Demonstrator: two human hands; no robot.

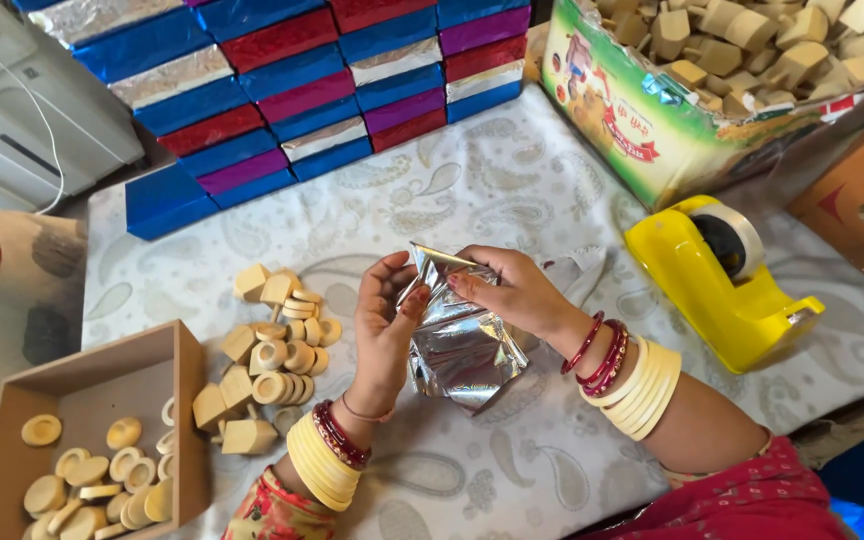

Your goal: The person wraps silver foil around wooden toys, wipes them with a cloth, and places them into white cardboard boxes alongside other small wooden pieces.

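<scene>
Holding a crumpled sheet of silver foil point(460, 340) at the centre of the frame, we list first the two hands: the left hand point(384, 320), fingers curled and pinching the foil's left edge, and the right hand point(514, 290), fingers closed over its upper fold; what the foil wraps, if anything, we cannot tell. Both wrists carry cream and red bangles point(624, 372). Item: a paisley-printed cloth point(512, 180) covering the work surface beneath the foil. Item: a loose heap of pale wooden blocks and rings point(270, 355), lower left of centre, just beside our left hand. Item: an open cardboard tray point(188, 400) at the lower left corner, holding pale round discs point(87, 485). Item: a stack of foil-wrapped boxes point(292, 80) in blue, red, purple and silver, upper left to upper centre. Item: a green printed carton point(632, 130) at the upper right, filled with more pale blocks. Item: a yellow tape dispenser point(727, 285) at the right, with a roll of clear tape mounted, well apart from our right hand.
</scene>
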